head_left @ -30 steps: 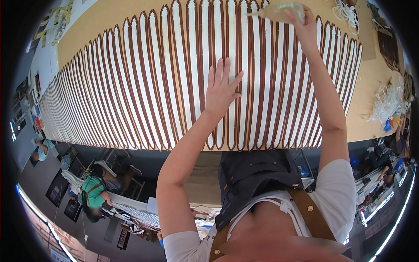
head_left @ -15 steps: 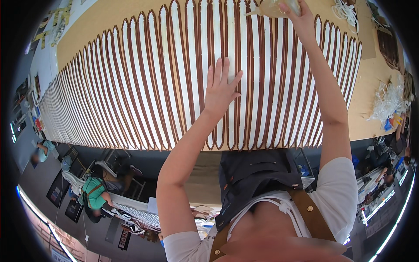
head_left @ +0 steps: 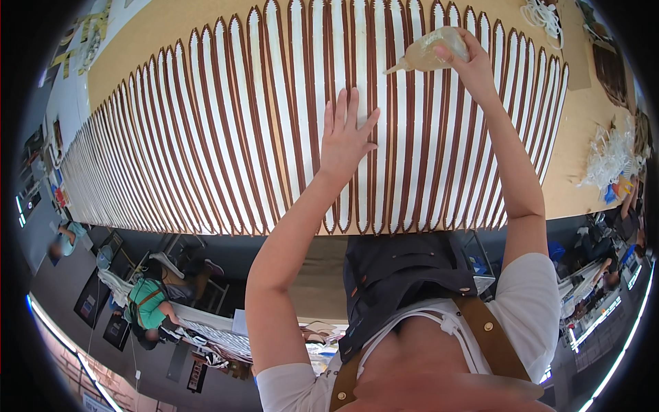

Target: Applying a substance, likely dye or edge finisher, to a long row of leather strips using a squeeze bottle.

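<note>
Long, narrow strips with brown borders and white middles (head_left: pixel 297 103) lie side by side in a wide row on a tan board (head_left: pixel 130 48). My left hand (head_left: pixel 343 141) rests palm down on the middle strips, its fingers spread. My right hand (head_left: pixel 470 69) grips a translucent squeeze bottle (head_left: pixel 425 50) holding pale amber contents. The bottle is tilted on its side above the upper part of the strips right of centre, its narrow nozzle pointing left and down at a white band. I cannot tell whether the tip touches it.
White cords (head_left: pixel 542 17), a dark brown bundle (head_left: pixel 607 75) and crumpled clear plastic (head_left: pixel 607 158) lie to the right. Tape pieces (head_left: pixel 86 41) sit upper left. Beyond the board's edge, a person in green (head_left: pixel 147 302) is at lower left, another person (head_left: pixel 65 237) at far left, others at far right.
My right hand and the bottle have come down toward me from the strips' top ends. My left hand has barely moved.
</note>
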A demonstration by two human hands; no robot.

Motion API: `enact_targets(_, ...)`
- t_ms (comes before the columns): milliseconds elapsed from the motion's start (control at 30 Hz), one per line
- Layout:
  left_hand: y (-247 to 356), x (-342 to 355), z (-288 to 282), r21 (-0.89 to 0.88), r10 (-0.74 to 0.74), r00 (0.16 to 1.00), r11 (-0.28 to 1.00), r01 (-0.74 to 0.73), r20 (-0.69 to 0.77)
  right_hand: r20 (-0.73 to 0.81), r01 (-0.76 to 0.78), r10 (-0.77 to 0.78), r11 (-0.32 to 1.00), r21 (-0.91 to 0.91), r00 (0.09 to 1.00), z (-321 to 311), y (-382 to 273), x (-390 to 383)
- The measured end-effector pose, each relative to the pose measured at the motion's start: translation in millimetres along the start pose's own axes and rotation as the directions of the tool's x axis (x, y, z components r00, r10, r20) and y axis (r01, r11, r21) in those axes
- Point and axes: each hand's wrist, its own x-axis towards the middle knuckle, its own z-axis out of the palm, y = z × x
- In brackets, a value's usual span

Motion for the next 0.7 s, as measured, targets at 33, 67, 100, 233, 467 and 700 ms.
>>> enact_targets(33, 0.3, 0.2, -0.1, -0.002, -0.002, 1.000, 1.000, 0.002, 0.000, 0.023, -0.012, 0.012, 1.000, -0.008, 1.000, 0.1, 1.7, -2.1)
enact_targets(67, 0.5, 0.3, 0.0, -0.002, -0.004, 1.000, 1.000, 0.004, 0.002, 0.022, -0.012, 0.012, 1.000, -0.008, 1.000, -0.1, 3.4, -2.6)
enact_targets(100, 0.6, 0.4, 0.1, -0.002, -0.003, 1.000, 1.000, 0.003, 0.002, 0.036, 0.008, -0.009, 1.000, 0.025, 0.999, -0.2, 4.9, -2.4)
enact_targets(233, 1.6, 2.0, 0.7, 0.009, 0.004, 1.000, 1.000, -0.004, -0.002, -0.139, 0.103, -0.083, 0.984, 0.143, 0.987, -1.4, 8.2, 15.4)
enact_targets(467, 0.1, 0.3, 0.6, -0.007, 0.006, 1.000, 1.000, -0.006, 0.008, -0.209, 0.065, -0.064, 0.998, -0.002, 0.976, -5.0, -7.6, 39.7)
enact_targets(700, 4.8, 4.8, -9.1, -0.067, 0.004, 1.000, 0.998, -0.003, 0.015, 0.048, -0.009, 0.006, 0.998, 0.063, 0.999, -17.7, 22.4, 24.3)
